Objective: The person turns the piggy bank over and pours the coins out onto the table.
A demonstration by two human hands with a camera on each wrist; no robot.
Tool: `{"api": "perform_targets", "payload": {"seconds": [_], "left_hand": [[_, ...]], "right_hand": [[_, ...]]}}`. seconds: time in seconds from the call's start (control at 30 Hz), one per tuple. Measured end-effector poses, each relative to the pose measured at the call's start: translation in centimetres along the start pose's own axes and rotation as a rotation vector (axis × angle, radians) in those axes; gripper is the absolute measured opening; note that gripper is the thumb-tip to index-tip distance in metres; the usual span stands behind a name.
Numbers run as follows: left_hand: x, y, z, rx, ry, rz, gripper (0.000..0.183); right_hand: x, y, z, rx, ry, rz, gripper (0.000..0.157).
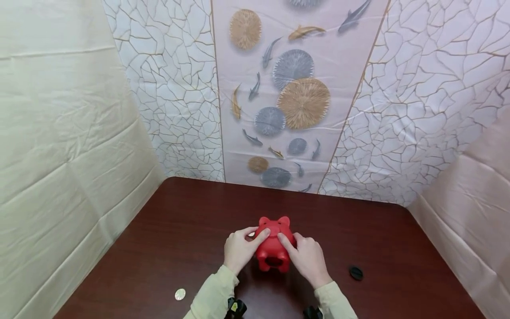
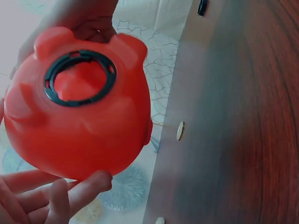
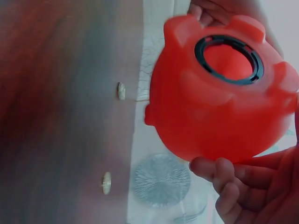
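A red piggy bank point(image 1: 273, 243) is held between both hands at the middle of the table. The left hand point(image 1: 239, 249) grips its left side, thumb pressed over the body. On the opposite side, the right hand point(image 1: 308, 257) grips it likewise, thumb beside the other thumb. Both wrist views show it clear of the tabletop. Its underside has a round hole lined by a black ring point(image 2: 81, 78), with nothing plugging it. The right wrist view shows curled right-hand fingers point(image 3: 233, 182) along the bank's side.
A black round stopper point(image 1: 356, 273) lies on the dark wood table point(image 1: 191, 221) to the right. One coin point(image 1: 180, 294) is at the front left; another coin point(image 1: 251, 234) shows beside the left hand. A patterned cloth point(image 1: 275, 146) hangs behind the table.
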State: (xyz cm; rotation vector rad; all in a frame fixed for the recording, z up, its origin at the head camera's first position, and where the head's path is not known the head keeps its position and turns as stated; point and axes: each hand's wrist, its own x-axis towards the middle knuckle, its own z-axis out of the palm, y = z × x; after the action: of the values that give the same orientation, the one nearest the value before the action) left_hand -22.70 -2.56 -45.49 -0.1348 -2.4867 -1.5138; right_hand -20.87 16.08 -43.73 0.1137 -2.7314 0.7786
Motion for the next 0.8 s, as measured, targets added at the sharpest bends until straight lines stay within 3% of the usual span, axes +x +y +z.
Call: {"api": "perform_targets", "payload": {"seconds": [0.17, 0.37, 0.5, 0.63, 0.8], "left_hand": [[-0.1, 0.0, 0.0, 0.028, -0.016, -0.003, 0.051], [-0.2, -0.3, 0.4, 0.039, -0.072, 0.013, 0.056], [0.0, -0.4, 0.3, 0.000, -0.175, 0.057, 0.063], [0.4, -0.5, 0.1, -0.076, -0.301, 0.125, 0.072], [0.8, -0.7, 0.0, -0.169, -0.392, 0.208, 0.083]], "right_hand": [[-0.1, -0.5, -0.8, -0.060, -0.033, -0.012, 0.055], [0.1, -0.2, -1.5, -0.088, -0.134, 0.012, 0.056], [0.3, 0.5, -1.7, -0.084, -0.154, -0.009, 0.058], [0.4, 1.4, -1.7, -0.020, -0.166, -0.033, 0.079], [0.3, 2.4, -1.3, 0.091, -0.156, -0.100, 0.094]]}}
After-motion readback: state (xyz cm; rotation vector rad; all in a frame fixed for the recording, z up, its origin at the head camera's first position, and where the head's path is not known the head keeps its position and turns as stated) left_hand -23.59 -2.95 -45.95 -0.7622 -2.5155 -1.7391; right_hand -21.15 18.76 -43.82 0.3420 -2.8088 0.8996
